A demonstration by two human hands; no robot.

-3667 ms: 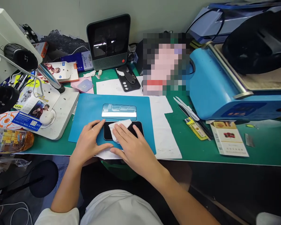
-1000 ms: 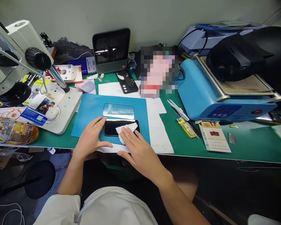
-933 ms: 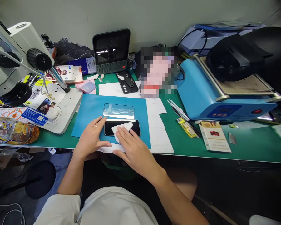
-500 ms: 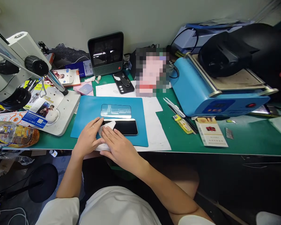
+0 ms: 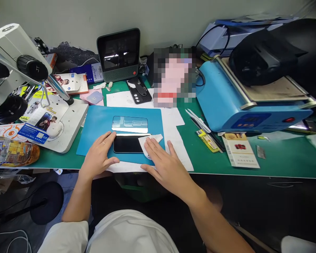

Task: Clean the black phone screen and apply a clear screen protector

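A smartphone with a black screen [image 5: 127, 144] lies face up on a blue mat [image 5: 94, 121]. My left hand [image 5: 98, 157] rests at its left end, fingers stretched out and touching the corner, thumb apart. Under the flattened fingers of my right hand [image 5: 170, 168] a white wipe [image 5: 142, 144] is pressed over the phone's right end. Just beyond the phone sits a clear, reflective screen-shaped sheet [image 5: 130, 124], looking like glass or film.
A microscope stand [image 5: 71, 135] stands left, beside a plastic bottle [image 5: 14, 151]. Behind the mat are a display device [image 5: 118, 56] and a black phone back [image 5: 139, 92]. Tweezers [image 5: 198, 119], a cigarette box [image 5: 241, 151] and a blue heating machine [image 5: 218, 102] are on the right.
My right hand has slid the wipe rightward along the phone, from its left end to its right end. My left hand has stayed by the left end.
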